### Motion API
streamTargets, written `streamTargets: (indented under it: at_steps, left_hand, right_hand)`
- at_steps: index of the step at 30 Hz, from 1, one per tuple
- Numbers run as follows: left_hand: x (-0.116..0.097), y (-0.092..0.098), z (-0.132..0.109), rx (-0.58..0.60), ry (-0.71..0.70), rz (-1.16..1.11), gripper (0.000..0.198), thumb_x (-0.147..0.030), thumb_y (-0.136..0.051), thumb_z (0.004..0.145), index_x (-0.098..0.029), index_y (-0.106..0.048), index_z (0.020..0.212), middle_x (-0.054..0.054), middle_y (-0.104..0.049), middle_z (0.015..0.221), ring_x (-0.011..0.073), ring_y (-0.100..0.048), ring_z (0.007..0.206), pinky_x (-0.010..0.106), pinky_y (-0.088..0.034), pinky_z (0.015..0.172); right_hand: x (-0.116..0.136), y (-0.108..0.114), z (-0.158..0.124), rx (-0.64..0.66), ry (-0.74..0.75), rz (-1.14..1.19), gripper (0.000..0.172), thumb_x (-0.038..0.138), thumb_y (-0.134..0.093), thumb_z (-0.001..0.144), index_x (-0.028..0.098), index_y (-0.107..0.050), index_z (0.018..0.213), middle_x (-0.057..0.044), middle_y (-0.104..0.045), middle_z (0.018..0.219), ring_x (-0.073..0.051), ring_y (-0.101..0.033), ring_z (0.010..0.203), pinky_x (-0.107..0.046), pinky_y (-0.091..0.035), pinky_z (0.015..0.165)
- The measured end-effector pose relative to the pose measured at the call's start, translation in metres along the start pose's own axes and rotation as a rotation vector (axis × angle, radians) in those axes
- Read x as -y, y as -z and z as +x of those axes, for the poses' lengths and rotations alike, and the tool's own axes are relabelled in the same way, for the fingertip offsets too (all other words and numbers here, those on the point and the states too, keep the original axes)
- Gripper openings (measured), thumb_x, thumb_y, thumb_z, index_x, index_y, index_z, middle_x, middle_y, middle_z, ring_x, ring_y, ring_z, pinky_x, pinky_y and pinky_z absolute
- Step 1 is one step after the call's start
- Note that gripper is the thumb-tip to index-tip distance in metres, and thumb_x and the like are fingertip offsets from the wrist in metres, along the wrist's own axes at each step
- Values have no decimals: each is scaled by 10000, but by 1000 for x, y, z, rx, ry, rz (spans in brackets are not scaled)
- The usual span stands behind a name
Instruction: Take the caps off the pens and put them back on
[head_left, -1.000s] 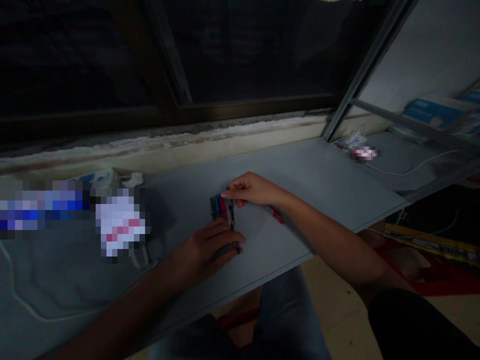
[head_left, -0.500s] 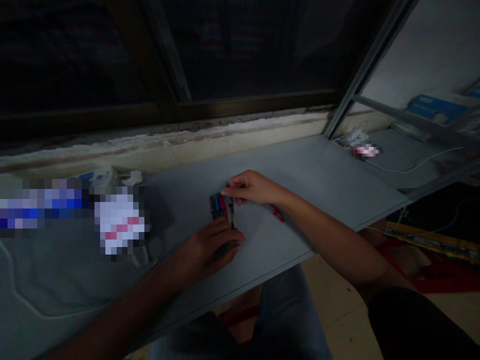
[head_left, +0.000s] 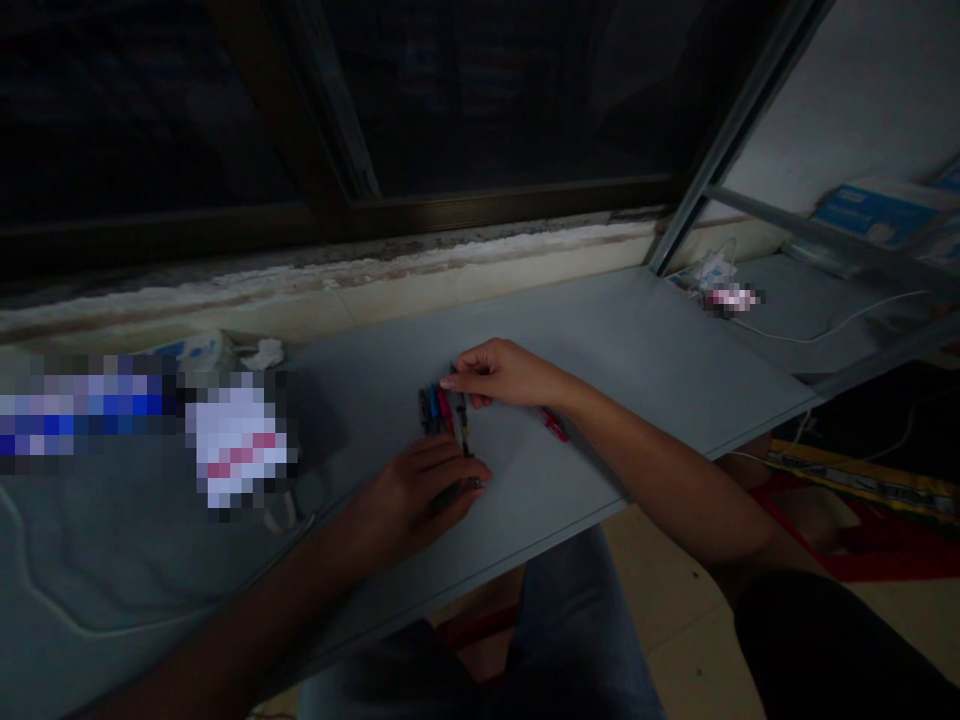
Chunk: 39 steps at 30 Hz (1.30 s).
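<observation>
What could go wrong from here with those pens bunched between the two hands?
The bunched pens sit tight between the left hand and right hand, so one might slip free and roll across the smooth grey board. The red pen by the right wrist could get knocked. The dim light may also make the dark pens hard to tell apart.

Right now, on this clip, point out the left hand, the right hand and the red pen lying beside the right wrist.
left hand (head_left: 416, 495), head view, back of the hand
right hand (head_left: 506, 375), head view, back of the hand
red pen (head_left: 554, 426), head view, middle of the pen
</observation>
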<state>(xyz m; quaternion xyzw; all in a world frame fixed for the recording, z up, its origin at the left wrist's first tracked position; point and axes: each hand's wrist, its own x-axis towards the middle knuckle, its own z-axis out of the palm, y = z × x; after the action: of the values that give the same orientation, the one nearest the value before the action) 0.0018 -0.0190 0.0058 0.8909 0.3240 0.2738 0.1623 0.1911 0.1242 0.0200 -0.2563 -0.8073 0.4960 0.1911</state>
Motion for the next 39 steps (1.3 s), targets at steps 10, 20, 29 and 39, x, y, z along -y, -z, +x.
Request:
streamTargets:
  at_steps: [10,20,29,39]
  left_hand:
    - [2,-2,-1,-30,4,37,130,-144,-591,1011,-217,-647,1104,21,-695,919,167,-643,861,287,-520,802]
    - [3,-4,-1,23,-13,16,134,-188,-608,1016,-217,-633,1144,18,-693,889,178,-636,863,316,-523,818]
    - [3,-3,-1,31,-49,67,120,-141,-575,1020,-205,-650,1089,22,-693,894,174,-639,863,301,-511,820]
    - [14,-9,-4,27,-45,168,232,-212,-629,1024,-214,-649,1254,47,-724,993,200,-674,970,332,-552,907]
  right_hand:
    - [-3,3,1,-6,18,-27,476,567,-605,970,172,-553,710,9,-620,611,-101,-570,576,-240,-417,620]
    - [1,4,0,19,-2,-21,447,514,-623,973,171,-549,697,13,-620,619,-90,-555,584,-242,-423,633]
    - [0,1,-1,21,-4,-30,477,562,-641,943,183,-520,681,13,-612,609,-95,-546,577,-247,-411,628]
    - [9,10,-4,-186,-46,-284,557,610,-479,1033,166,-584,714,1,-570,611,-109,-487,593,-273,-321,624]
